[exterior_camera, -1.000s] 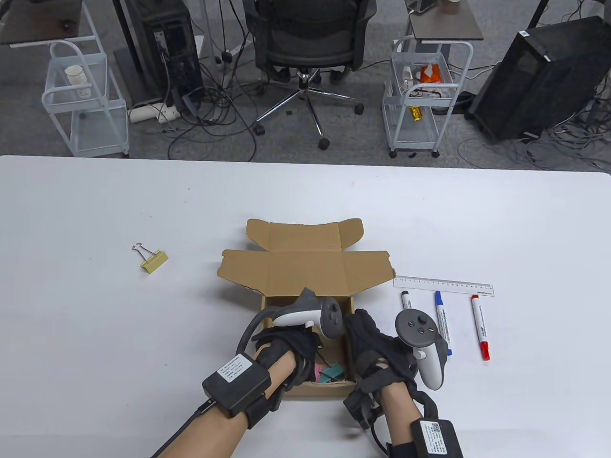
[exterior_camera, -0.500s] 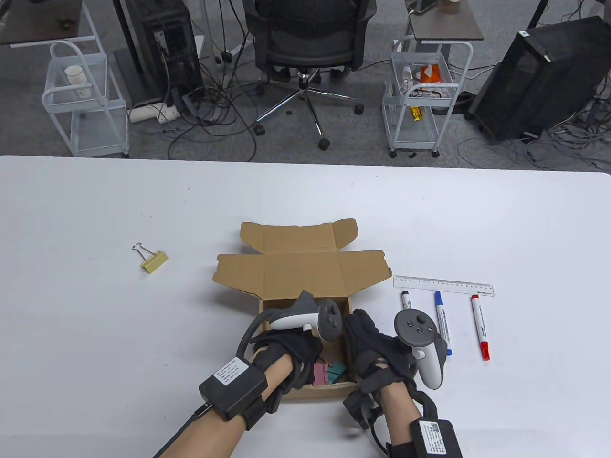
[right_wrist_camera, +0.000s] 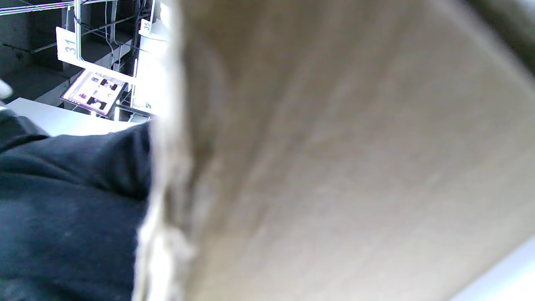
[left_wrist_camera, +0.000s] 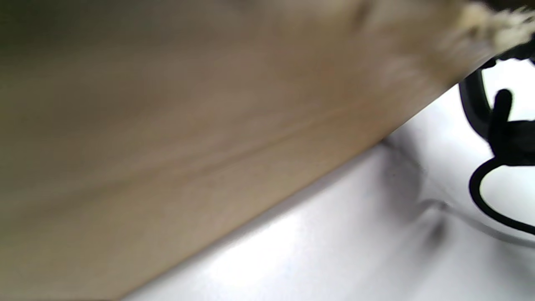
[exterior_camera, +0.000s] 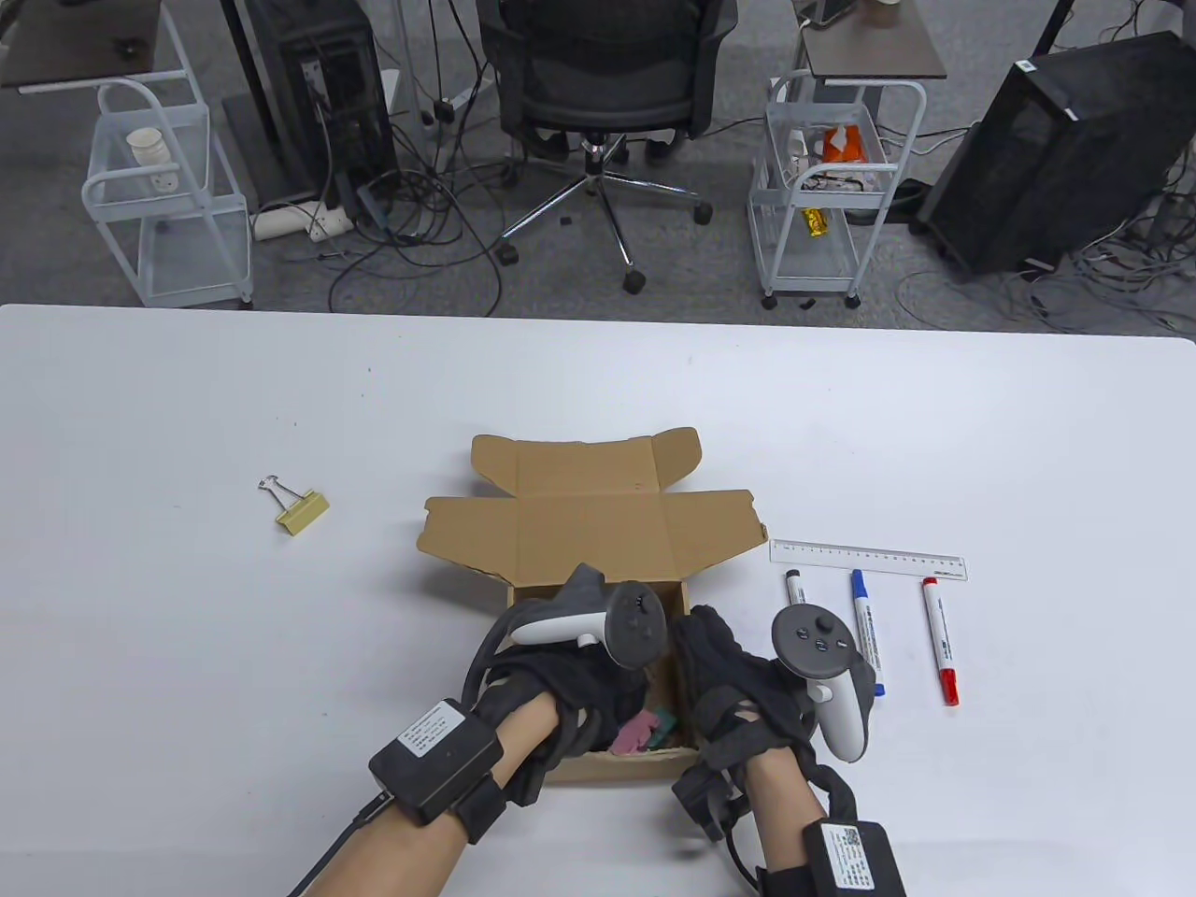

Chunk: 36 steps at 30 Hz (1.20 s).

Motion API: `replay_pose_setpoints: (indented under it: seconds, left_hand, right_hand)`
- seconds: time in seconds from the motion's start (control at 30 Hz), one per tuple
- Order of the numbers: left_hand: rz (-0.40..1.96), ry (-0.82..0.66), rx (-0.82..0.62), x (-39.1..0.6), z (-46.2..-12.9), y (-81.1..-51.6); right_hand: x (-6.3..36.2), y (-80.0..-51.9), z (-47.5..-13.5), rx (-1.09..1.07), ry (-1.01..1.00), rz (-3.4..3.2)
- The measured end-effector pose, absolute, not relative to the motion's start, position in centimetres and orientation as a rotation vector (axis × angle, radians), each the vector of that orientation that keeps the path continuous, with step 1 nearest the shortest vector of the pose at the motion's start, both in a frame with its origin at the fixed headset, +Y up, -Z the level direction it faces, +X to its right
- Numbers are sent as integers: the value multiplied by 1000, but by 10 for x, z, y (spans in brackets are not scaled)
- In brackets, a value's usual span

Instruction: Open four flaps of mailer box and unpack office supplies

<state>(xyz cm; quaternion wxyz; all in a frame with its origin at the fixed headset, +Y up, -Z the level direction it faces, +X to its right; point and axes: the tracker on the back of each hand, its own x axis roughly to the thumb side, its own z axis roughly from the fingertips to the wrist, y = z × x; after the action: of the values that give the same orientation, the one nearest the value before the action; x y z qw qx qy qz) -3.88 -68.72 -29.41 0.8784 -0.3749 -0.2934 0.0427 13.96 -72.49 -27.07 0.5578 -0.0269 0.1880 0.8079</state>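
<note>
Left hand [exterior_camera: 570, 687] reaches down into the open mailer box [exterior_camera: 598, 523]; its fingers are hidden below the tracker and the box wall, so we cannot tell whether they grip anything. Just beside its fingertips, at the near end of the box, lie a pink binder clip [exterior_camera: 632, 735] and a teal binder clip [exterior_camera: 662, 726], touching each other. Right hand [exterior_camera: 733, 682] rests against the box's right wall with fingers curled over the rim, and we judge that it steadies the box.

We expect the clips to handle as light, rigid items: painted spring-steel bodies, smooth and somewhat slippery, with folding wire handles. We recommend pinching each across its flat body rather than by a handle, which would swing. They are not fragile.

The box is thin brown corrugated cardboard, matte and fibrous at the cut edges, as the right wrist view shows at close range. It is light and will slide on the smooth white surface [exterior_camera: 187, 654] unless held. Its flaps stand folded back on the far side of the hands.

To the right of the right hand lie three markers, black [exterior_camera: 797, 590], blue [exterior_camera: 867, 633] and red [exterior_camera: 940, 640], smooth plastic cylinders that may roll, and beyond them a clear plastic ruler [exterior_camera: 868, 559], flat and hard to lift off the surface. A yellow binder clip [exterior_camera: 297, 509] lies well apart to the left of the left hand.
</note>
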Motion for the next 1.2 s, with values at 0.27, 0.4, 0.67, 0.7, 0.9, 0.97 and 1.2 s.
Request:
replay_pose_setpoints:
  seconds: [0.27, 0.4, 0.67, 0.7, 0.9, 0.97, 1.2]
  left_hand:
    - [184, -649, -640, -50, -287, -655]
    - [212, -657, -587, -58, -284, -637]
    - [337, -642, -483, -99, -282, -601]
    - [346, -637, -476, -104, -283, -598]
    - [438, -570, -419, -148, -287, -576]
    - [467, -530, -383, -167, -289, -570]
    - [518, -365, -273, -229, -295, -565]
  right_hand:
    - [140, -725, -271, -65, 443, 1908]
    - [140, -725, -271, -65, 442, 1909]
    - [140, -725, -271, -67, 441, 1911]
    - [140, -725, -271, -66, 441, 1911]
    - [140, -725, -271, -65, 443, 1913]
    - [140, -725, -271, -65, 443, 1913]
    - [140, -725, -271, -66, 442, 1914]
